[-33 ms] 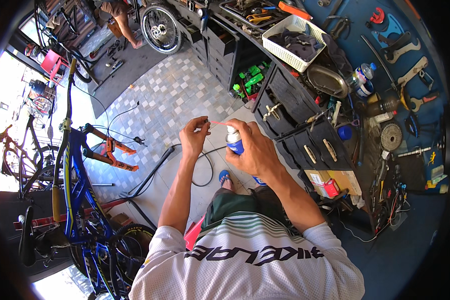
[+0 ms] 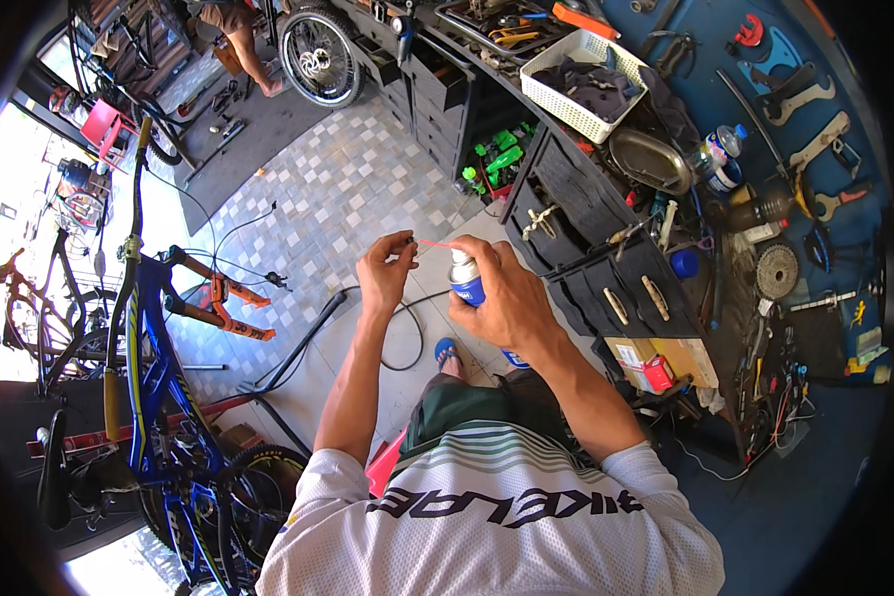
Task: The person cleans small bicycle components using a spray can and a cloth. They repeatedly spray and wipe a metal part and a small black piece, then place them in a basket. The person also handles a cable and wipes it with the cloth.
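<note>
My right hand [image 2: 507, 303] is wrapped round a blue and silver spray can [image 2: 467, 289], its index finger on top at the nozzle. From the nozzle a thin red straw [image 2: 435, 244] points left toward my left hand [image 2: 383, 270]. Thumb and fingers of that hand pinch a small dark part [image 2: 410, 238], too small to make out its kind. The straw's tip is at or very close to this part. Both hands are held in the air in front of my body, above the tiled floor.
To the left stands a blue bicycle frame [image 2: 149, 343] with an orange fork [image 2: 230, 306]. A black hose [image 2: 313, 323] lies on the floor. On the right, a workbench with black drawers [image 2: 566, 214] carries a white basket [image 2: 556, 89] and many tools. Another person's leg [image 2: 248, 55] shows far off.
</note>
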{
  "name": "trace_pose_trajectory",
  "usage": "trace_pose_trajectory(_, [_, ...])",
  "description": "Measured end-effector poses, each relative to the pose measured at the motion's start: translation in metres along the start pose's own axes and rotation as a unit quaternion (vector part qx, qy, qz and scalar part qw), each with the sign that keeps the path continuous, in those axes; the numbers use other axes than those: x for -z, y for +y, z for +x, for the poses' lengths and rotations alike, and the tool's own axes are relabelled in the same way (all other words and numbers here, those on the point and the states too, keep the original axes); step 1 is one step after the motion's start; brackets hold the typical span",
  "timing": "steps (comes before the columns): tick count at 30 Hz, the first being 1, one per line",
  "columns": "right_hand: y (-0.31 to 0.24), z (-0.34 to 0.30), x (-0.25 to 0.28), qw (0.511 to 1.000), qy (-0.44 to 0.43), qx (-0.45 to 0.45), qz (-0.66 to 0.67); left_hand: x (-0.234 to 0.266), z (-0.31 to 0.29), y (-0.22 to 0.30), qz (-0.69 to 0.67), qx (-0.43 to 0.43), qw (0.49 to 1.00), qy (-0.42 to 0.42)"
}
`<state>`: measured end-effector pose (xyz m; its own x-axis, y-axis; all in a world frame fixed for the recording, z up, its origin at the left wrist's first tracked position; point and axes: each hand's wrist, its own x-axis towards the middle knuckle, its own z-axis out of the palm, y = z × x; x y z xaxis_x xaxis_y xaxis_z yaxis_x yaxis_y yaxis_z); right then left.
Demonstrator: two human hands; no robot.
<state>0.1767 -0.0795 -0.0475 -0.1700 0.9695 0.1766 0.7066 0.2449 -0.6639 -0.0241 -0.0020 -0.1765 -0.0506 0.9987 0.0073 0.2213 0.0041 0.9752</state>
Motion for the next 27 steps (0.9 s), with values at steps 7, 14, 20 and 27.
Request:
trace_pose_trajectory(7, [0.006,0.005,0.002,0.999,0.037,0.014,0.006,-0.005,0.008,0.003,-0.001,-0.033,0.999,0.002])
trace_pose_trajectory(14, [0.014,0.000,0.011,0.998,0.021,-0.062,0.000,-0.006,0.007,0.008,-0.017,-0.057,0.998,0.005])
trace_pose_trajectory(20, [0.020,-0.005,0.017,0.998,0.050,-0.032,-0.005,-0.005,0.006,0.017,-0.049,-0.063,0.997,-0.020])
trace_pose_trajectory(27, [0.018,-0.010,0.021,0.998,0.024,-0.058,0.012,-0.006,0.006,0.022,-0.099,-0.081,0.991,-0.034])
